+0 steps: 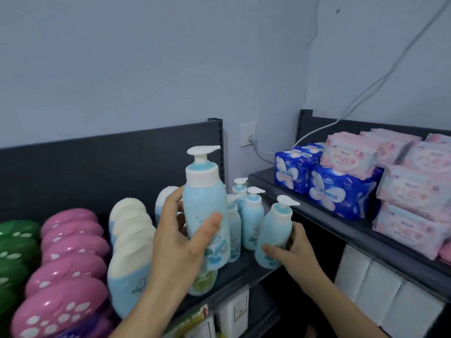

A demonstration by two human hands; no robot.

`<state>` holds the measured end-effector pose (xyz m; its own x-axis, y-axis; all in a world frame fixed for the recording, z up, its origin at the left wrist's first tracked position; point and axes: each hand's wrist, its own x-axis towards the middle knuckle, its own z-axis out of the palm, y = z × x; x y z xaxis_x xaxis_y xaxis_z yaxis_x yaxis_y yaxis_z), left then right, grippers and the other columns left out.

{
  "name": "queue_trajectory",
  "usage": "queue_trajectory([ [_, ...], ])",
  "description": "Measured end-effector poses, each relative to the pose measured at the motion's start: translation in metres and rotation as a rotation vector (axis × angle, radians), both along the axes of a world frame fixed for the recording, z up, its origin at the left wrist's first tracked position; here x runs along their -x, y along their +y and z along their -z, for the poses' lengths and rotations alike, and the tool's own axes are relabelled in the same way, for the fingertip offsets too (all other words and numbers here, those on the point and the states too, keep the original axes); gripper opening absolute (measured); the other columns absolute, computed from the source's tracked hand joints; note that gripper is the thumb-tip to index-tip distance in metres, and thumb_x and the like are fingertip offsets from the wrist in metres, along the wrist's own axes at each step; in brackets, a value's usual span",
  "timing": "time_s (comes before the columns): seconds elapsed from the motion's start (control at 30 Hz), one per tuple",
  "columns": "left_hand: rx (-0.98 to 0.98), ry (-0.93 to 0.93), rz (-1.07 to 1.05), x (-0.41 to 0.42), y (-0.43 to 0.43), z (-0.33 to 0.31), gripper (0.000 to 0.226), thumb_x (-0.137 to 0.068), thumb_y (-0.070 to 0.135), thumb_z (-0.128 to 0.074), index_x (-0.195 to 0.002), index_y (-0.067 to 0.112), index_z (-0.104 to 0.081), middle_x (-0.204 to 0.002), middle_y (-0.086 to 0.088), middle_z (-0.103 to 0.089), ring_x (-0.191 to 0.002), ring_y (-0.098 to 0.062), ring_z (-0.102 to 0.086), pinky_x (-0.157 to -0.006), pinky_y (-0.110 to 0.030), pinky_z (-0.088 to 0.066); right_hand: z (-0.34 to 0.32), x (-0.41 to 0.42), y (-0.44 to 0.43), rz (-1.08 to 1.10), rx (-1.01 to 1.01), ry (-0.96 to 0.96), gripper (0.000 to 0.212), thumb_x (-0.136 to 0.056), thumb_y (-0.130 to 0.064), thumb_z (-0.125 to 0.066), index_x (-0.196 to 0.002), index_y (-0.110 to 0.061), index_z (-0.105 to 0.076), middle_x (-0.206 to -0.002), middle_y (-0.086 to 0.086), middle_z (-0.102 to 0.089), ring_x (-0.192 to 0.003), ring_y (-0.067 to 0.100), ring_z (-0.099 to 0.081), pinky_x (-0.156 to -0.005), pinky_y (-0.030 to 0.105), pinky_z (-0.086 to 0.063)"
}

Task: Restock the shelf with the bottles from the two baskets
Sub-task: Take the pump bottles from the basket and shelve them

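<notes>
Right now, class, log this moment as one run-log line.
left hand: holds big bottle | right hand: holds small bottle at shelf edge | step: likely shelving

Rows of bottles [70,259] lie on the shelf [246,265]; packs [415,191] are stacked on the side shelf [341,230] to its right.
The left hand [175,242] holds a large pump bottle [205,215] before the standing pump bottles [253,215]; the right hand [292,252] holds a small pump bottle [274,237] just right of them, at the shelf's front edge.
</notes>
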<state>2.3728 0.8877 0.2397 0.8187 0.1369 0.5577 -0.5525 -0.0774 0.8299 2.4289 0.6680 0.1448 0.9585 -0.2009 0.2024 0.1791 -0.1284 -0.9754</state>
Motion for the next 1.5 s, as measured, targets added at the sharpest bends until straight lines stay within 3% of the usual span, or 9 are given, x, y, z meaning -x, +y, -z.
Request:
queue_trajectory([
  [0.13,-0.041,0.012,-0.086,-0.007,-0.032,0.007,0.057,-0.063,0.055,-0.063,-0.116,0.041,-0.048,-0.11,0.026,-0.06,-0.099,0.004,-0.06,-0.074,-0.009,-0.048,0.014,-0.027,-0.02,-0.097,0.02,-0.013,0.059,-0.064,0.003,-0.082,-0.101,-0.027,-0.047,-0.104,-0.001,-0.062,-0.091,0.008,-0.062,-0.075,0.024,-0.054],
  [0.27,-0.066,0.052,-0.137,-0.009,-0.065,0.027,0.061,-0.066,0.05,-0.065,-0.124,0.037,-0.049,-0.116,0.024,-0.06,-0.105,0.002,-0.059,-0.079,-0.007,-0.046,0.021,-0.047,-0.032,-0.202,0.028,-0.031,0.061,-0.064,0.003,-0.082,-0.103,-0.028,-0.047,-0.106,-0.001,-0.062,-0.097,0.013,-0.062,-0.088,0.037,-0.053],
  [0.47,-0.036,0.128,-0.261,-0.013,-0.096,0.064,0.049,-0.079,0.036,-0.071,-0.121,0.045,-0.047,-0.117,0.029,-0.059,-0.108,0.005,-0.056,-0.082,-0.006,-0.043,0.023,-0.058,-0.034,-0.294,0.094,-0.08,0.066,-0.05,-0.032,-0.082,-0.104,-0.048,-0.047,-0.114,-0.006,-0.059,-0.105,0.012,-0.06,-0.093,0.039,-0.05],
  [0.6,-0.038,0.145,-0.321,-0.023,-0.11,0.087,0.053,-0.084,0.022,-0.066,-0.13,0.037,-0.045,-0.126,0.026,-0.055,-0.117,0.003,-0.053,-0.09,-0.012,-0.045,0.023,-0.062,-0.039,-0.312,0.141,-0.153,0.071,-0.062,-0.01,-0.085,-0.105,-0.048,-0.044,-0.113,-0.014,-0.047,-0.107,0.007,-0.053,-0.095,0.033,-0.046],
  [0.83,-0.045,0.178,-0.385,-0.042,-0.114,0.101,0.054,-0.089,0.007,-0.059,-0.135,0.03,-0.043,-0.128,0.02,-0.056,-0.119,0.0,-0.051,-0.096,-0.016,-0.044,0.024,-0.072,-0.045,-0.36,0.175,-0.186,0.072,-0.065,-0.012,-0.084,-0.11,-0.051,-0.044,-0.116,-0.019,-0.044,-0.11,0.001,-0.05,-0.098,0.028,-0.043],
  [1.07,-0.128,0.272,-0.506,-0.046,-0.115,0.116,0.067,-0.074,0.047,-0.06,-0.137,0.034,-0.041,-0.13,0.015,-0.052,-0.122,-0.003,-0.047,-0.104,-0.04,-0.042,0.027,-0.08,-0.045,-0.449,0.123,-0.15,0.07,-0.07,-0.013,-0.08,-0.112,-0.058,-0.046,-0.112,-0.021,-0.063,-0.107,0.002,-0.059,-0.094,0.032,-0.05],
  [1.13,-0.155,0.271,-0.539,-0.048,-0.118,0.118,0.065,-0.08,0.04,-0.061,-0.14,0.029,-0.039,-0.131,0.007,-0.049,-0.123,-0.005,-0.044,-0.105,-0.041,-0.04,0.027,-0.083,-0.044,-0.464,0.113,-0.133,0.07,-0.071,-0.01,-0.079,-0.111,-0.056,-0.045,-0.108,-0.022,-0.065,-0.104,0.001,-0.061,-0.092,0.032,-0.052],
  [1.37,-0.134,0.278,-0.595,-0.059,-0.127,0.118,0.058,-0.091,0.012,-0.055,-0.143,0.019,-0.03,-0.135,0.003,-0.04,-0.12,-0.001,-0.037,-0.093,0.0,-0.03,0.029,-0.089,-0.039,-0.484,0.076,-0.099,0.067,-0.068,-0.018,-0.081,-0.119,-0.045,-0.046,-0.113,-0.014,-0.066,-0.106,0.005,-0.062,-0.095,0.039,-0.051],
  [1.5,-0.125,0.262,-0.602,-0.066,-0.13,0.117,0.056,-0.093,0.014,-0.052,-0.143,0.023,-0.028,-0.133,0.003,-0.038,-0.118,0.0,-0.037,-0.092,-0.004,-0.029,0.036,-0.092,-0.033,-0.461,0.065,-0.084,0.068,-0.061,-0.028,-0.079,-0.119,-0.045,-0.047,-0.113,-0.014,-0.066,-0.107,0.005,-0.062,-0.096,0.041,-0.05],
])
